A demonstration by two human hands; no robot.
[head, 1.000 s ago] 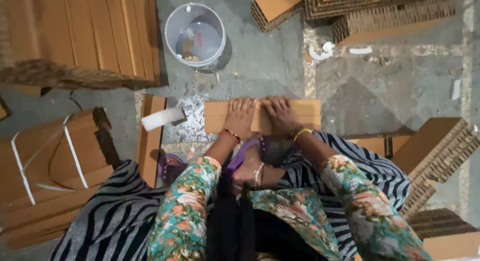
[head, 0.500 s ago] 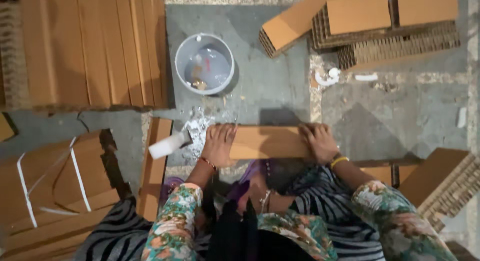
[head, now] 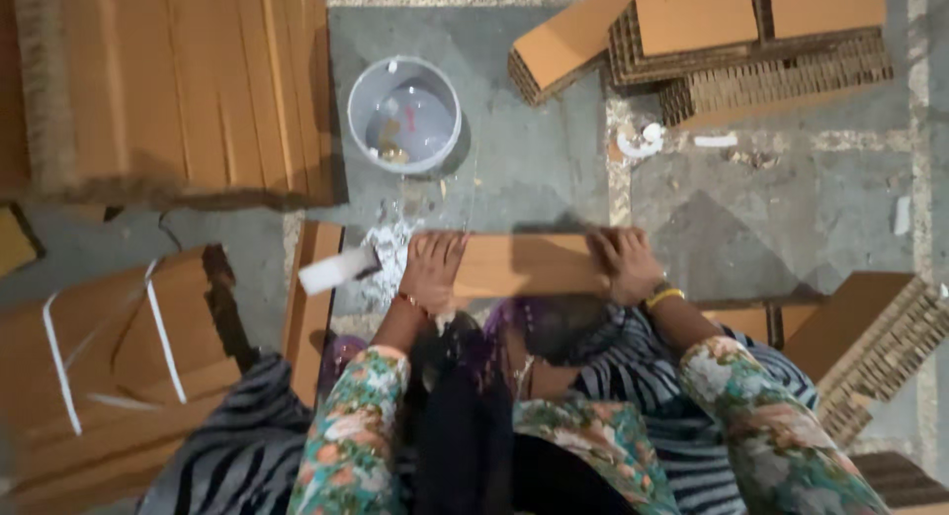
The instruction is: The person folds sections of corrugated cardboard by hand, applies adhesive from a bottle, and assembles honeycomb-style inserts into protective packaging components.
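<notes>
Flat brown rectangular cardboard piece, lying on the grey floor at 6 o'clock from the white bucket, looks light and stiff, best gripped at its ends, where left hand and right hand press, fingers spread flat.

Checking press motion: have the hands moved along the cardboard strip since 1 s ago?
Yes. Left hand and right hand spread apart to opposite ends of the cardboard strip.

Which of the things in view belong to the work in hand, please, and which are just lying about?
In hand:
- cardboard piece, pressed flat by the left hand and the right hand
- white brush-like tool beside it
- grey bucket

Lying about:
- honeycomb board stacks
- tied cardboard bundle
- large board pile
</notes>
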